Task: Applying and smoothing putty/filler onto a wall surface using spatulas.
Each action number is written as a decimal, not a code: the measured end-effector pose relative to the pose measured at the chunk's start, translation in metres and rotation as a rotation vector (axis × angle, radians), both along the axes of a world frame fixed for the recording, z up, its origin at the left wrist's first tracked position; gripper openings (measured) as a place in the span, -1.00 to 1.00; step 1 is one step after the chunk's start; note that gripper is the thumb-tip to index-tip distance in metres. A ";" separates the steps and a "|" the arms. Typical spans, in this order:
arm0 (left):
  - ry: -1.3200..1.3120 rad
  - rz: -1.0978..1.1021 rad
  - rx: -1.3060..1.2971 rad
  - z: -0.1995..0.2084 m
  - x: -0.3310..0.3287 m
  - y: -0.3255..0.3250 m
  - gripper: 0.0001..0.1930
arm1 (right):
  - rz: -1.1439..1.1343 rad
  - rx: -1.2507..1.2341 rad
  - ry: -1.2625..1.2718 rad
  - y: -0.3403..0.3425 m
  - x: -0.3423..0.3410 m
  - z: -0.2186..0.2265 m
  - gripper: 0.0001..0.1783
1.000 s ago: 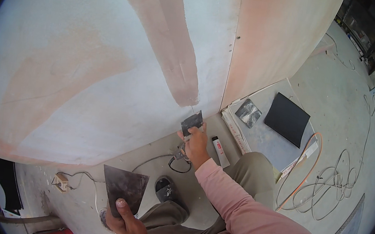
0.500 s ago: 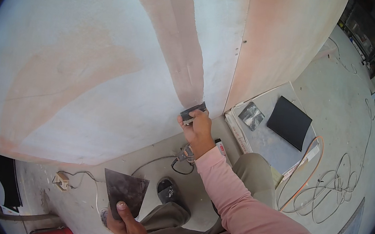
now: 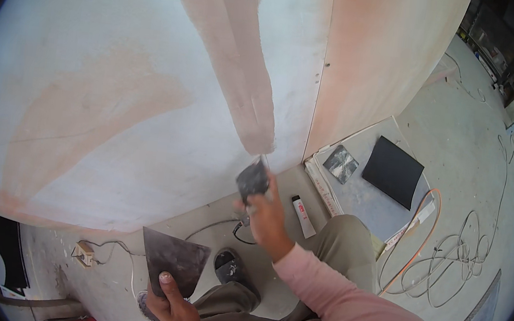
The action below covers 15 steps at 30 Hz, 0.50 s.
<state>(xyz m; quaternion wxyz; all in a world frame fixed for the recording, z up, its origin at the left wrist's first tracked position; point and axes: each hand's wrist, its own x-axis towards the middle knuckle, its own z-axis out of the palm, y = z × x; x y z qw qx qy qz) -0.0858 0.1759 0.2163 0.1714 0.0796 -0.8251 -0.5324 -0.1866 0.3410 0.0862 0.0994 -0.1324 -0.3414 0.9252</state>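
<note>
My left hand (image 3: 174,306) grips a dark, flat plate (image 3: 174,260) by its lower edge, thumb on its face. In my right hand (image 3: 268,219) is a small dark putty spreader (image 3: 253,180), tilted, with its tip close to the panel; the fingers are a little blurred. Just above it ends a long brownish strip of filler (image 3: 249,90) running down the pale panel (image 3: 137,153). Whether the spreader touches the panel, I cannot tell.
A white and red tube (image 3: 303,216) lies on the floor by my knee. Right of it a flat box (image 3: 355,191) carries a black sheet (image 3: 393,171) and a smeared square plate (image 3: 341,164). Coiled cables (image 3: 454,265) spread at right; a socket block (image 3: 84,254) sits at left.
My right hand has come down and back from the strip's lower end, turning the spreader upward. The tube now shows fully. My left hand and its plate have barely moved.
</note>
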 end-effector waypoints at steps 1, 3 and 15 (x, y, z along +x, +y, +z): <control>-0.044 0.010 0.082 0.003 -0.001 -0.001 -0.53 | 0.079 -0.011 0.025 -0.006 0.013 0.007 -0.26; -0.075 0.034 0.185 0.004 -0.005 -0.004 -0.57 | 0.195 0.192 0.171 -0.008 0.036 0.031 -0.32; -0.218 -0.024 1.028 -0.008 -0.020 -0.022 -0.62 | 0.411 0.925 0.873 0.002 0.063 0.062 -0.32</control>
